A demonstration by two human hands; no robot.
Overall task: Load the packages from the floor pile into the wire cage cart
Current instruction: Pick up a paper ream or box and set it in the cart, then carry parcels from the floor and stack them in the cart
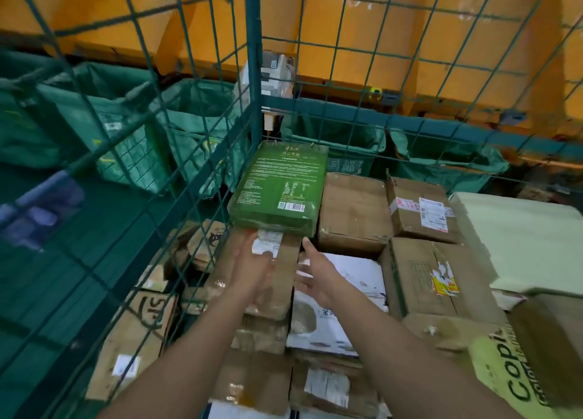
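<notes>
Head view, looking down into the wire cage cart [202,172], green mesh walls on the left and far sides, corner post at the far-left corner.

Green box [279,187]: sits in the far-left corner of the cart, against the corner post, label side up with white print and a barcode. It rests on top of the cardboard boxes below it, its near edge overhanging a long brown box [277,280] with a torn white label.

Left hand [254,264]: fingers straight and apart, palm down, just short of the green box's near edge, over the long brown box. Holds nothing. Contact with the green box: cannot tell.

Right hand [318,275]: fingers spread and relaxed, fingertip just at the near-right corner of the green box. Holds nothing.

Rest of the cart: brown cardboard boxes [353,210] packed right of the green box, one with a shipping label [433,213]; a white printed box [334,308] under the right forearm; a pale flat box [523,239] at the right edge; a yellow-green box [511,377] at the near-right corner.

Outside the mesh: green sacks [132,135] to the left, orange chutes [410,49] behind.
</notes>
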